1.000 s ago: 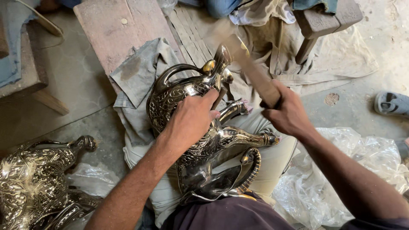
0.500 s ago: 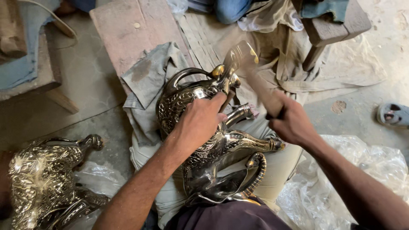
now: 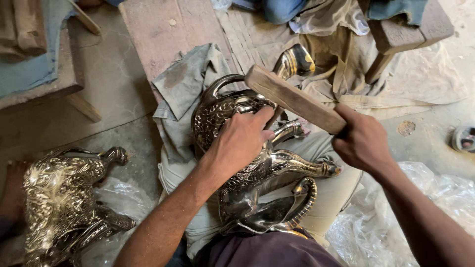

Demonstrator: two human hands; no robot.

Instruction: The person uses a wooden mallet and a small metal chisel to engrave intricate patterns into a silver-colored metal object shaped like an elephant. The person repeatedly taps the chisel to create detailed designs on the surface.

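Left hand: the left hand (image 3: 242,141) was laid palm-down on the shiny embossed brass animal figure (image 3: 257,173), fingers curled over its back and closed on it.
Right hand: the right hand (image 3: 363,143) was wrapped tight around the lower end of a flat, rough wooden bat (image 3: 294,99).
Bat: it was held slanting up-left, its broad end raised just above the figure's upper body.
Figure: it was rested across the lap on beige trousers (image 3: 326,198), its curved neck pointed away from the person.
Beneath: a crumpled grey cloth (image 3: 185,94) was spread under the figure's far end.
Left side: a second embossed brass figure (image 3: 64,202) was lying on the floor, well apart.
Right side: clear plastic sheeting (image 3: 376,222) was bunched beside the right forearm.
Beyond: a worn wooden plank (image 3: 168,29) was lying ahead.
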